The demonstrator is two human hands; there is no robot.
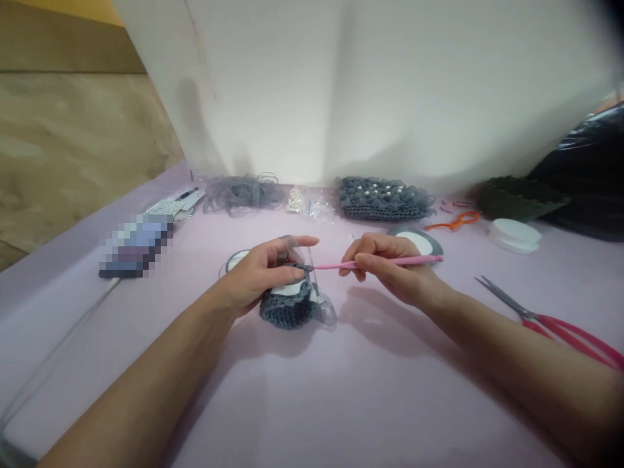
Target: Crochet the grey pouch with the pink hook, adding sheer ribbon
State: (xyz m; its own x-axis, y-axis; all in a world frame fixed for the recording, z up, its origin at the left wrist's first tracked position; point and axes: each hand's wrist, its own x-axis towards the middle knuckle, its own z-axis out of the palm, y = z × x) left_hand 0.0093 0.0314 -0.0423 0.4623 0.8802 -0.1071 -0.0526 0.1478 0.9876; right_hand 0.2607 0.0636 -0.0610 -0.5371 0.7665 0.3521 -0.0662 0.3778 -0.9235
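Across the lilac tabletop [302, 416], backed by a white upright surface [273, 78], both bare hands are held near the middle, the left hand [244, 273] facing the right hand [385, 260] over a small gap. Along the back, a beaded crocheted block [361, 207] is set well apart from the fingers. Beside the right forearm [511, 344], red-handled scissors [529, 316] are laid, blades pointed away and leftward; a ribbon spool [416, 239] is partly hidden behind the right hand. Nearer the left hand, the dark grey crocheted piece [286, 313] is held between thumb and fingers (the index finger is left extended, sheer ribbon [327, 313] being draped close by). By the right thumb and fingertips the pink hook [409, 261] is pinched, its long axis laid nearly level, right to left. Its tip is set at the piece's upper right edge, apparently touching; whether a loop is caught cannot be told. Nothing solid is seen between them.
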